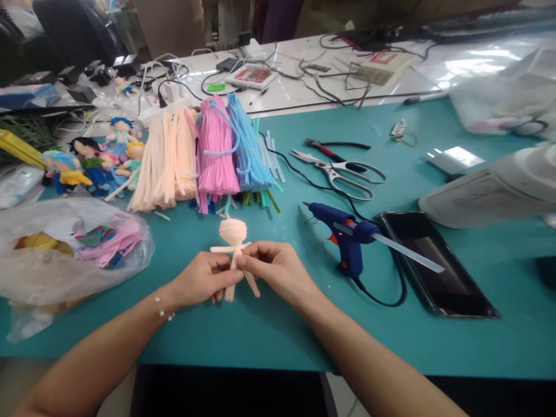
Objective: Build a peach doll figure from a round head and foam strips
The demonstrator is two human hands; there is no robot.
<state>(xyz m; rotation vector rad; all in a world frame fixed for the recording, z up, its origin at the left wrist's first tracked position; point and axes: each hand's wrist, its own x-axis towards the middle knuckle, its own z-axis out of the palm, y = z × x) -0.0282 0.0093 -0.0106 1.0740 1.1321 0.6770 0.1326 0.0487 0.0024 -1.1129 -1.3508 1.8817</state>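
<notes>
A small cream doll figure [233,233] with a round wound head, two straight arms and two legs stands upright between my hands, above the green mat. My left hand [203,279] pinches its body and leg from the left side. From the right, the fingers of my right hand [270,263] are closed on its torso, near the arm. Behind the doll lie bundles of fuzzy stems: cream [167,162], pink [217,150] and blue [252,150].
At right on the green mat [278,341] are a blue glue gun [347,231], a black phone [438,263], scissors [343,174], pliers [334,152] and a pale tumbler [490,188]. At left are a plastic bag [65,249] and several finished dolls [95,159]. Cables cross the back.
</notes>
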